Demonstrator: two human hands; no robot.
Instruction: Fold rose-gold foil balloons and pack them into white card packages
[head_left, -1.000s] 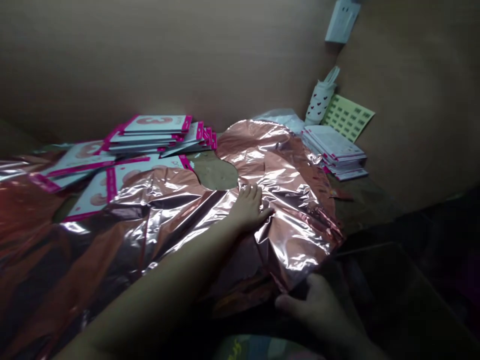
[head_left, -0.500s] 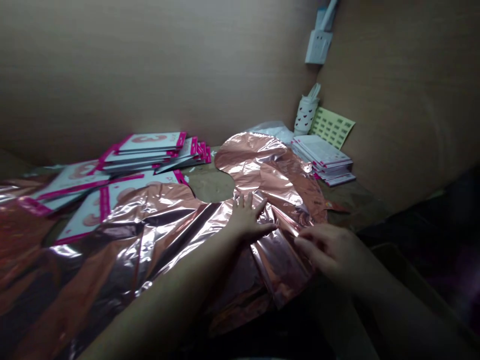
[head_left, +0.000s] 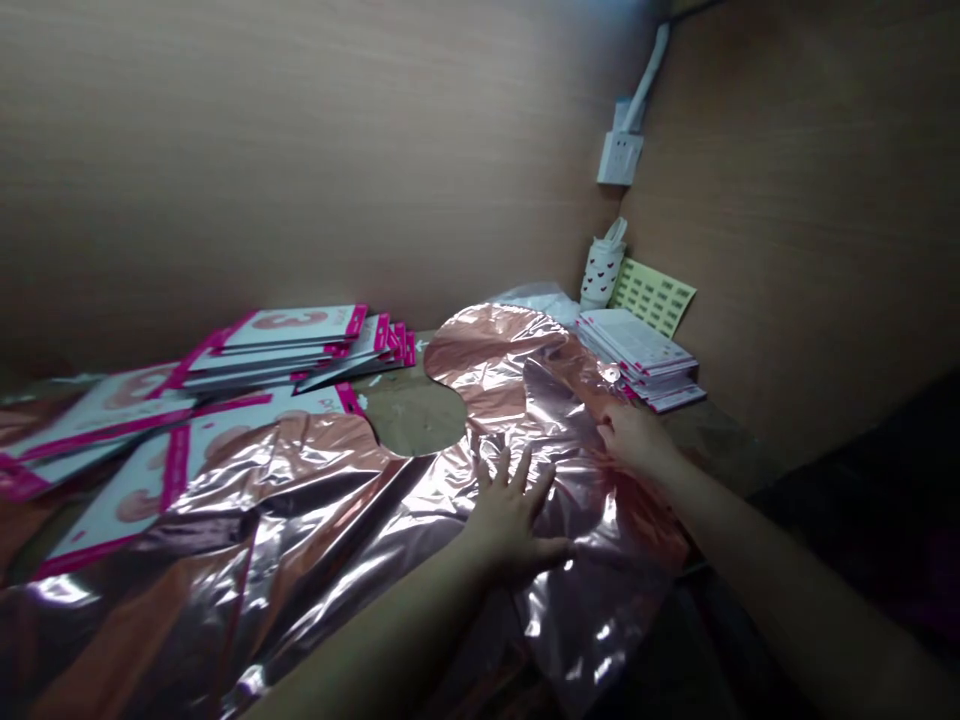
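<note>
A large rose-gold foil balloon (head_left: 502, 350) lies flat and creased across the table, with a curved, number-like outline. My left hand (head_left: 514, 525) is pressed on its middle with the fingers spread. My right hand (head_left: 634, 438) rests on the foil near the far right edge, its fingers close together. I cannot tell whether those fingers pinch the foil. Pink-edged packaged cards printed with a 3 (head_left: 292, 328) lie in loose piles to the left, partly under the foil.
A neat stack of pink-edged cards (head_left: 637, 345) stands at the back right, beside a heart-patterned cup (head_left: 601, 275), a yellow sticker sheet (head_left: 652, 296) and clear plastic (head_left: 532, 298). Wood-grain walls (head_left: 300, 150) meet behind them. A wall socket (head_left: 620, 158) holds a white cable.
My right hand has moved from the near right edge to the far side of the foil. The folded foil flap now lies flatter. My left fingers have spread, and the view has tilted upward.
</note>
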